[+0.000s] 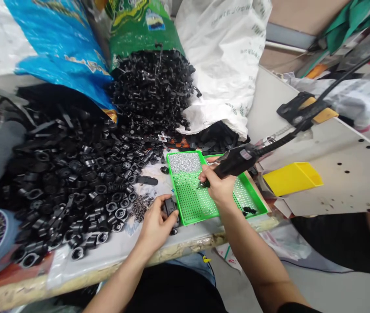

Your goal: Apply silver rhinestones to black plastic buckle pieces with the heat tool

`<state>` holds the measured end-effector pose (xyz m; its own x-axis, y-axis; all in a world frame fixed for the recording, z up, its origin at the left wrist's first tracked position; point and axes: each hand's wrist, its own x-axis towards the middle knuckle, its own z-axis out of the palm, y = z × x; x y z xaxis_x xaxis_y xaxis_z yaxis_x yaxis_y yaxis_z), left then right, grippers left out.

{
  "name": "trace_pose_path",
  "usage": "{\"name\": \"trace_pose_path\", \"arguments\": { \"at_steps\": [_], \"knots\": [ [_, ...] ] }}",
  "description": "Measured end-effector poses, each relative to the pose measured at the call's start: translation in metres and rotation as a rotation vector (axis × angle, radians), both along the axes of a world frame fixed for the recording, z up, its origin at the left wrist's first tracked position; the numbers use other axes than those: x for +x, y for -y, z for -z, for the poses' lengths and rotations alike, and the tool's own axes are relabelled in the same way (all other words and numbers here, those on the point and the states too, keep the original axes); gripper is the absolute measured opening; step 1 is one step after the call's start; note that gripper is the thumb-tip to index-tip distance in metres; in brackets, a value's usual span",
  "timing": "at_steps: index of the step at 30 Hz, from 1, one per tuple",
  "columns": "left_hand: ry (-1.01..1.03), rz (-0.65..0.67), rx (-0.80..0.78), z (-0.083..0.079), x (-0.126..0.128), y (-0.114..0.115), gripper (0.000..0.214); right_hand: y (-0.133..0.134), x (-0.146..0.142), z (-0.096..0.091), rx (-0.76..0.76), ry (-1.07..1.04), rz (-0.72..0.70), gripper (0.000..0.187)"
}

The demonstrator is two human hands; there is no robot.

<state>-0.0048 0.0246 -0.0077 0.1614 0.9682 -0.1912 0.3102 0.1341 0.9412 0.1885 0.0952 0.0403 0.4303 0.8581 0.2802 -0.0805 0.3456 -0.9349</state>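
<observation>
Gripping a corded tool [237, 161] in the right hand [212, 184] over a green tray [176, 189]
Left hand [157, 221] grips a black part [171, 208]; cord [276, 145] drag could jerk the tool

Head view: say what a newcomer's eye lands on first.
A great heap of black moulded plastic parts spills from a green sack across the left of the bench. Right of it lies a bright green perforated tray, with the right hand holding a black corded tool over it.

Single head-worn view, facing forward and down, close above left hand [155, 226], right hand [215, 187].
</observation>
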Motion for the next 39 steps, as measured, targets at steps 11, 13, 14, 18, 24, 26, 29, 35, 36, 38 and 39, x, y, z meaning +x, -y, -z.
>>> {"name": "trace_pose_path", "arguments": {
  "at_steps": [11,13,14,18,24,26,29,35,36,38,39],
  "knots": [
    [0.028,-0.011,-0.001,0.003,0.002,0.002,0.047,-0.003,-0.004,0.022,-0.077,-0.033,0.048,0.038],
    [0.003,-0.008,0.002,-0.001,0.002,0.002,0.047,-0.003,-0.004,0.022,-0.076,-0.038,0.058,0.039],
    [-0.006,-0.006,0.005,-0.003,0.002,0.002,0.047,-0.003,-0.004,0.022,-0.076,-0.04,0.063,0.04],
    [-0.032,0.013,0.002,-0.006,0.003,0.002,0.049,-0.001,-0.005,0.022,-0.076,-0.033,0.072,0.041],
    [-0.049,0.024,0.002,-0.005,0.001,0.001,0.05,0.0,-0.005,0.024,-0.046,-0.068,0.065,0.041],
    [-0.045,0.024,0.004,-0.005,0.001,0.001,0.05,0.0,-0.004,0.025,-0.049,-0.077,0.072,0.042],
    [-0.034,0.018,-0.003,-0.004,0.001,0.002,0.049,0.001,-0.005,0.026,-0.06,-0.073,0.073,0.042],
    [-0.024,0.012,0.003,-0.001,0.001,0.002,0.049,-0.001,-0.003,0.025,-0.061,-0.048,0.062,0.041],
    [-0.026,0.012,0.004,-0.002,0.001,0.002,0.049,0.0,-0.003,0.021,-0.058,-0.044,0.065,0.04],
    [-0.026,0.01,0.004,-0.003,0.001,0.002,0.048,0.004,-0.005,0.009,-0.015,-0.039,0.075,0.037],
    [-0.024,0.01,0.004,-0.004,0.001,0.002,0.048,0.008,-0.007,0.001,0.021,-0.037,0.071,0.034]
  ]
}}
